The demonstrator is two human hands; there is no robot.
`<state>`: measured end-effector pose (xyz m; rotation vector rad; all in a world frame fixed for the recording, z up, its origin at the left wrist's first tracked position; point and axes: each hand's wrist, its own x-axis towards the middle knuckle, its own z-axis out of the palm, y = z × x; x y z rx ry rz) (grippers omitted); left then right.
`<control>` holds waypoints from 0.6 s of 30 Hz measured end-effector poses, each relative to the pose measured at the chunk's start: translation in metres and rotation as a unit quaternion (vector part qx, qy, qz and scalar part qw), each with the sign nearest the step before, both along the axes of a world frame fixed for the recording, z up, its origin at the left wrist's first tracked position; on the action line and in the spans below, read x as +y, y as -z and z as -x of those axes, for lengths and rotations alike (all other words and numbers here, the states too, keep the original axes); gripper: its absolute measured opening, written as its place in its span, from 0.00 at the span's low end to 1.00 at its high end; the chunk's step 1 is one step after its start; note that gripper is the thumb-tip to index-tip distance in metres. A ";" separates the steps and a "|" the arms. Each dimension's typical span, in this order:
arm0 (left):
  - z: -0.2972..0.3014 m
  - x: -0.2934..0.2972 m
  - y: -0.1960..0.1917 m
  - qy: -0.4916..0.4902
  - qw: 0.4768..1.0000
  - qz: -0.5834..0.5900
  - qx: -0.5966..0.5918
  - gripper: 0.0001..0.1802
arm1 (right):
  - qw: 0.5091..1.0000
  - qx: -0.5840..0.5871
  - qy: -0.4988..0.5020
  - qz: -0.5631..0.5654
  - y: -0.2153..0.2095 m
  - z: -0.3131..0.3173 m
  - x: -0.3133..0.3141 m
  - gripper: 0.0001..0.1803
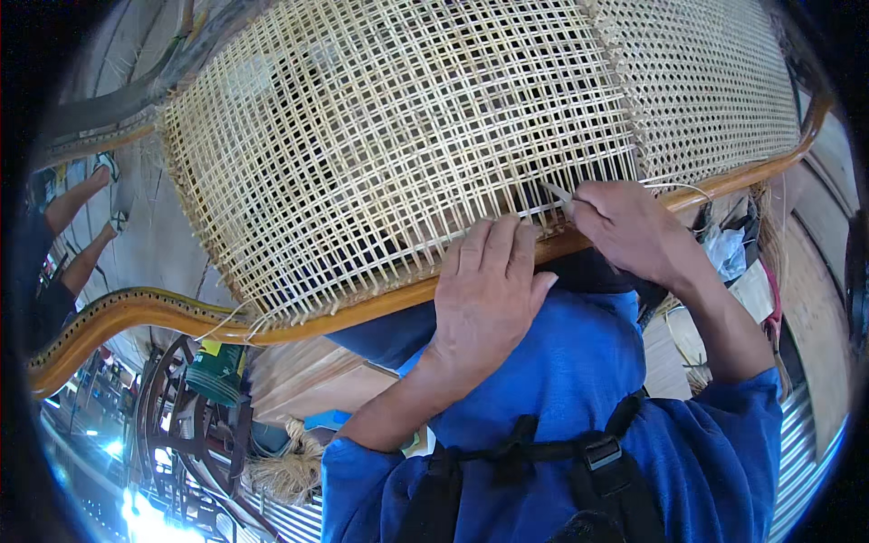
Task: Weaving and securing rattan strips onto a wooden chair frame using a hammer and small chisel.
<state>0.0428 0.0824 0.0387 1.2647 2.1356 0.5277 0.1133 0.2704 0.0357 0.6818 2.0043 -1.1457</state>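
Note:
A woven cane panel [398, 136] in an open square lattice fills the upper half, stretched on a curved wooden frame [344, 312]. My left hand [489, 281] rests flat over the frame's near rail, fingers pressed on the weave's lower edge. To its right, my right hand [625, 226] pinches a thin pale cane strand [554, 192] at the lattice edge; a loop of the strand [679, 187] curves off to the right. A denser, finer weave [715, 81] covers the panel's right part.
Another person's legs and sandalled feet [86, 217] are at the far left. Bent wooden frames [181, 407] and a bundle of loose fibre [290, 471] lie at lower left. Plastic bags and a red tool handle [771, 290] sit at right.

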 end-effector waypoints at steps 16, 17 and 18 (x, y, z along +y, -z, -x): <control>0.003 -0.002 -0.022 -0.031 0.987 -0.088 -0.129 0.24 | 0.957 0.035 0.225 0.178 -0.041 -0.021 -0.030 0.18; 0.002 -0.002 -0.021 -0.133 0.940 -0.055 -0.310 0.20 | 0.948 0.032 0.228 0.217 -0.051 -0.023 -0.034 0.24; 0.002 -0.004 -0.022 -0.225 0.849 -0.015 -0.477 0.17 | 0.945 0.040 0.231 0.229 -0.056 -0.021 -0.043 0.28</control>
